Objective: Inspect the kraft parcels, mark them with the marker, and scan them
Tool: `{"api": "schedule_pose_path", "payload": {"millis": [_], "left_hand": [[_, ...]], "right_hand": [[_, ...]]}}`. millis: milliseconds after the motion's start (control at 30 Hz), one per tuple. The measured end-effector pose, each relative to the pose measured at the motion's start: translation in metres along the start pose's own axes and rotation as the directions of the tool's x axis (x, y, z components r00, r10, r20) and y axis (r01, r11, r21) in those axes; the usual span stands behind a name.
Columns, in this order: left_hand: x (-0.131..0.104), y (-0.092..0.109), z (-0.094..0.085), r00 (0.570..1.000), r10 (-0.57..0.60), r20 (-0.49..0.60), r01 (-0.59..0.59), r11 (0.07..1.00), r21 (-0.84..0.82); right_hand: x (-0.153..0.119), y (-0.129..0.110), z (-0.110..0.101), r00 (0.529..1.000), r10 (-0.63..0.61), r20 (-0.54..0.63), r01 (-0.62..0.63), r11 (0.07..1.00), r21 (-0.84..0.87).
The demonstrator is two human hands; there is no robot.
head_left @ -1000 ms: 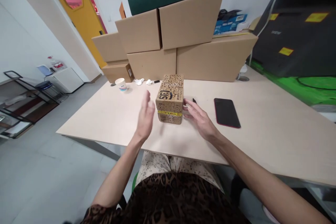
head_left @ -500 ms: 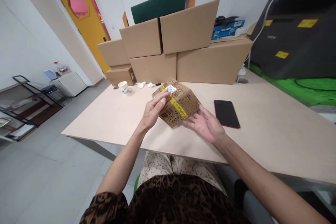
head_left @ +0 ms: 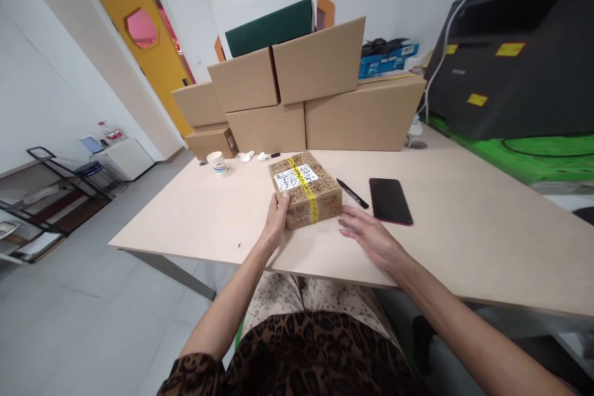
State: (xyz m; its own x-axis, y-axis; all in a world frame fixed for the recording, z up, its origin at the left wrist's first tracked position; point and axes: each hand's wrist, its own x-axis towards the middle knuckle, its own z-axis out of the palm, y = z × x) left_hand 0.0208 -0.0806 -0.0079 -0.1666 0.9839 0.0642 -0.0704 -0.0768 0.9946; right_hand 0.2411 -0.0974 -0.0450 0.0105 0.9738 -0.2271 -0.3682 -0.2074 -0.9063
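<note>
- My left hand (head_left: 277, 218) is gripping the near left corner of the printed parcel (head_left: 305, 188), fingers curled against its side and thumb on top.
- The parcel is lying flat on the table (head_left: 487, 241), with a yellow tape strip and a white code label facing up.
- My right hand (head_left: 371, 239) is resting just beside the parcel's near right corner, fingers spread and flat, holding nothing.
- A black marker (head_left: 352, 193) is lying just right of the parcel, with a dark phone (head_left: 390, 200) beyond it.
- A paper cup (head_left: 216, 161) is standing well off to the left, before stacked cardboard boxes (head_left: 320, 93).
</note>
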Motion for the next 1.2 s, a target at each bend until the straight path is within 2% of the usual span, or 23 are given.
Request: {"api": "schedule_pose_path", "payload": {"millis": [67,133,167,233,300,333,400,467,533,633,667,700,733,767,833,867,900,933,1000,1100,1133,1200], "left_hand": [[0.001,0.007,0.001,1.0,-0.004,0.016,0.004,1.0,-0.018],[0.0,0.012,0.001,1.0,-0.02,0.007,0.02,1.0,-0.02],[0.0,0.013,0.0,1.0,-0.027,0.005,0.027,0.999,-0.027],[-0.002,0.013,0.0,0.999,-0.049,-0.01,0.048,0.997,-0.053],[-0.005,0.01,0.001,0.997,-0.069,-0.046,0.066,0.995,-0.081],[-0.006,0.009,0.003,0.995,-0.074,-0.068,0.068,0.993,-0.092],[-0.008,0.008,0.006,0.992,-0.072,-0.102,0.06,0.992,-0.115],[-0.01,0.007,0.009,0.991,-0.072,-0.115,0.056,0.989,-0.138],[-0.011,0.006,0.01,0.99,-0.073,-0.119,0.055,0.988,-0.146],[-0.012,-0.001,0.008,0.991,-0.018,-0.133,0.004,0.995,-0.099],[-0.013,-0.005,0.006,0.989,0.022,-0.144,-0.032,0.997,-0.067],[-0.013,-0.009,0.005,0.986,0.071,-0.153,-0.076,0.997,-0.028],[-0.014,-0.012,0.003,0.98,0.123,-0.154,-0.122,0.992,0.018],[-0.014,-0.016,0.002,0.973,0.172,-0.152,-0.164,0.984,0.066],[-0.014,-0.021,0.001,0.957,0.253,-0.14,-0.23,0.96,0.162],[-0.014,-0.023,0.0,0.95,0.282,-0.137,-0.251,0.946,0.204],[-0.013,-0.024,-0.001,0.943,0.302,-0.138,-0.264,0.935,0.238],[-0.012,-0.025,-0.002,0.938,0.317,-0.141,-0.273,0.925,0.263],[-0.011,-0.026,-0.005,0.933,0.338,-0.127,-0.292,0.913,0.284],[-0.011,-0.029,-0.009,0.938,0.345,-0.037,-0.322,0.907,0.272],[-0.012,-0.03,-0.01,0.94,0.342,-0.003,-0.329,0.906,0.268],[-0.015,-0.031,-0.011,0.937,0.346,0.05,-0.346,0.898,0.271]], "right_hand": [[0.0,0.001,-0.005,0.997,-0.024,0.077,0.037,0.983,-0.178],[0.002,-0.002,-0.013,0.981,-0.138,0.134,0.183,0.884,-0.429],[0.005,-0.006,-0.017,0.961,-0.226,0.157,0.275,0.776,-0.568],[0.012,-0.016,-0.023,0.889,-0.406,0.213,0.394,0.439,-0.807],[0.021,-0.028,-0.025,0.838,-0.476,0.268,0.349,0.09,-0.933],[0.026,-0.033,-0.024,0.839,-0.464,0.285,0.299,-0.045,-0.953],[0.036,-0.04,-0.02,0.88,-0.37,0.298,0.231,-0.217,-0.949],[0.046,-0.043,-0.015,0.915,-0.261,0.308,0.236,-0.274,-0.932],[0.056,-0.044,-0.013,0.924,-0.197,0.329,0.274,-0.262,-0.925],[0.068,-0.043,-0.018,0.919,-0.192,0.343,0.302,-0.215,-0.929],[0.072,-0.043,-0.022,0.919,-0.203,0.337,0.301,-0.187,-0.935],[0.075,-0.044,-0.026,0.919,-0.226,0.322,0.302,-0.12,-0.946],[0.077,-0.045,-0.032,0.918,-0.256,0.303,0.311,-0.006,-0.95],[0.078,-0.046,-0.037,0.915,-0.288,0.282,0.334,0.149,-0.931],[0.078,-0.05,-0.047,0.9,-0.356,0.251,0.407,0.484,-0.775],[0.076,-0.052,-0.05,0.887,-0.39,0.248,0.449,0.598,-0.664],[0.072,-0.055,-0.051,0.867,-0.428,0.255,0.492,0.654,-0.574],[0.068,-0.059,-0.05,0.841,-0.476,0.256,0.536,0.674,-0.509],[0.055,-0.067,-0.043,0.78,-0.587,0.218,0.614,0.65,-0.448],[0.035,-0.079,-0.023,0.667,-0.744,0.026,0.7,0.615,-0.363],[0.029,-0.083,-0.015,0.654,-0.755,-0.045,0.715,0.636,-0.29],[0.02,-0.089,-0.001,0.67,-0.728,-0.143,0.721,0.685,-0.106]]}}
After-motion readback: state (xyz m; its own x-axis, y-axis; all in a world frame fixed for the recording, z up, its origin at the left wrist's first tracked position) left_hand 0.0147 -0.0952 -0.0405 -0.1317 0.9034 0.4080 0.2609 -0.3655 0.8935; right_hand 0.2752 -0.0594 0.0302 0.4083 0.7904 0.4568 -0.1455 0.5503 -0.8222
